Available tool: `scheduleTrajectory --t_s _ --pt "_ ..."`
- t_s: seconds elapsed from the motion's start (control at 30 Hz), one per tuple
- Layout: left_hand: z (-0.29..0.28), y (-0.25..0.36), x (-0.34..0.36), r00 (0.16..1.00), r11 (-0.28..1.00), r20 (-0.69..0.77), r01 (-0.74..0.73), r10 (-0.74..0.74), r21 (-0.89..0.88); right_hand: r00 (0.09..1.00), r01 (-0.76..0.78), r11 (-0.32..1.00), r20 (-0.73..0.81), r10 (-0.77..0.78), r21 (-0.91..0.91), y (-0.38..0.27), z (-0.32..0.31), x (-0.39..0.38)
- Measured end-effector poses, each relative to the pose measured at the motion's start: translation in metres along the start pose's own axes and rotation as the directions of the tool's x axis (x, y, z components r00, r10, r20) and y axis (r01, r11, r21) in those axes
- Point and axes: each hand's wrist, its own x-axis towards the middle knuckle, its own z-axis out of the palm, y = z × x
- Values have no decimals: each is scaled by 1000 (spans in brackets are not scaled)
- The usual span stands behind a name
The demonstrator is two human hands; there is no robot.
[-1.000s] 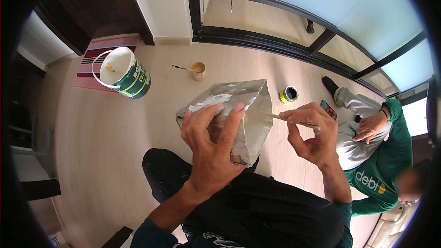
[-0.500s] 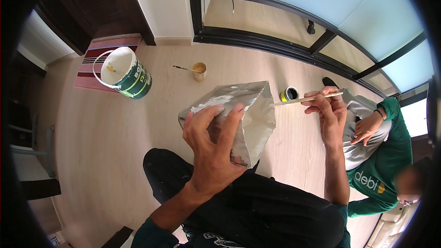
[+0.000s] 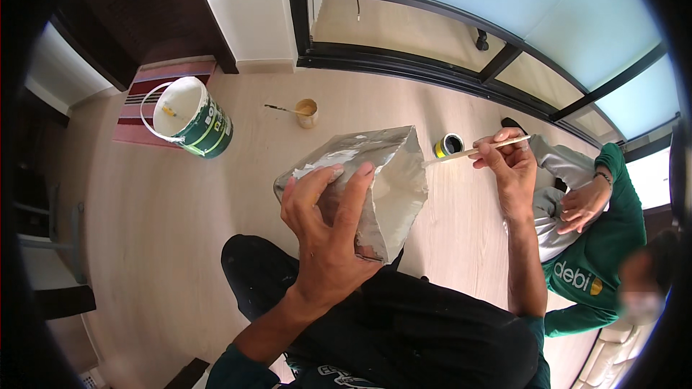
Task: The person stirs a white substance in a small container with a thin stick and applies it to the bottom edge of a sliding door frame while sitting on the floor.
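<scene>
Fingers (image 3: pixel 357 198) of the left hand (image 3: pixel 317 241) spread across a silvery container (image 3: pixel 393 180), its wide mouth turned toward the right hand (image 3: pixel 510 173), which pinches a slender pale stick (image 3: pixel 454 157). The container is held between the two hands, above dark trousers (image 3: pixel 447 320); whether it also rests on the lap cannot be told. The left grip clasps it from the near side, apparently to steady the body and leave the opening unobstructed. The right grip closes lightly toward the stick's outer end, likely for fine control; the other end lies at the container's edge, contact unclear. Metallic walls carry white smears, and the box-like form ends in a ragged, pale-lined rim. On the smooth, wood-look floor (image 3: pixel 180 223) stand a green bucket (image 3: pixel 209 133), a small tan cup (image 3: pixel 307 119) with a thin brush (image 3: pixel 281 109) jutting from it, and a yellow-banded tin (image 3: pixel 448 146) with dark contents, seemingly spaced out to leave the hands room. At right sits a co-worker (image 3: pixel 602 245) in green.
</scene>
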Motion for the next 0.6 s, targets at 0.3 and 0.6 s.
scheduleTrajectory --t_s 0.3,0.6 --pt "-3 -1 -1 999 1000 32 -14 13 23 996 -76 992 45 71 104 5 10 -1" --pt "-1 -4 -2 1000 1000 -14 -10 10 -9 997 -68 979 -10 71 194 7 -6 3"
